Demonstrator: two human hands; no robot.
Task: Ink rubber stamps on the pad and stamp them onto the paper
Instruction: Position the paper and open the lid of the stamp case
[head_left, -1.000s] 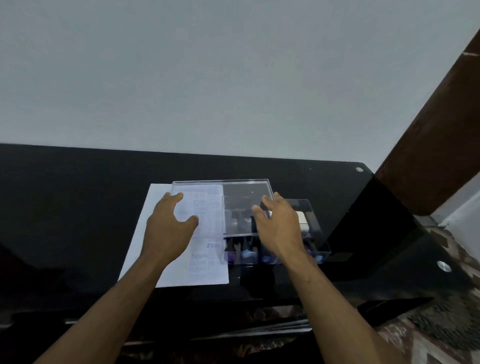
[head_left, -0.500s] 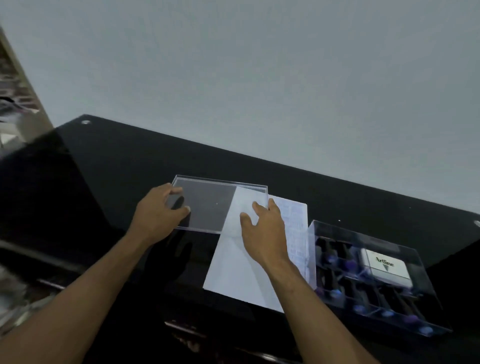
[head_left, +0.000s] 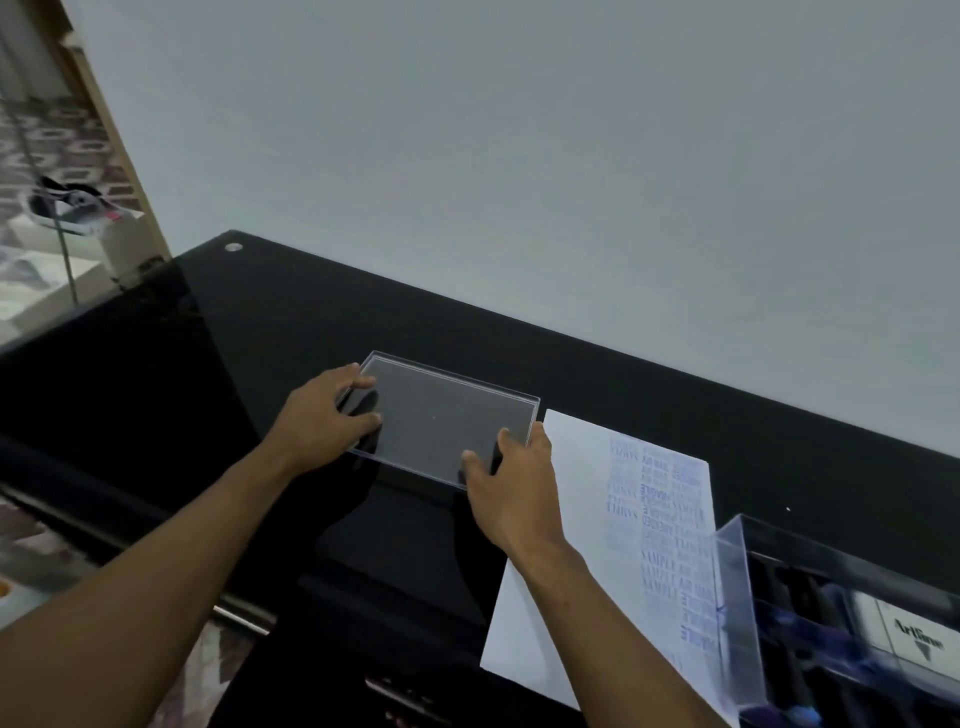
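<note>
Clear plastic, flat and rectangular, the box lid (head_left: 447, 418) lies low over the glossy black glass counter (head_left: 260, 332), left of the paper; whether it rests on the counter or hangs just above it cannot be told. The left hand (head_left: 324, 418) grips its left short edge, thumb on the near side and fingers curled over the far corner. The right hand (head_left: 511, 486) holds the lid's near right corner, fingers bent over the edge, its wrist lying across the left margin of the white sheet of paper (head_left: 587, 519).

That sheet lies flat on the counter just right of the lid, apart from it by a thin strip of black glass. Its right half carries columns of blue stamped words, some reading "SAMPLE".

At the lower right stands the open clear plastic storage box (head_left: 737, 597), its left wall overlapping the paper's right edge. Inside, dark-handled rubber stamps (head_left: 810, 623) with bluish bases sit in compartments, blurred, beside a white ink pad case (head_left: 909, 631) printed "Artline".

Behind the counter rises a plain grey wall (head_left: 519, 156). At the far left, past a pale wooden frame, patterned floor shows.
</note>
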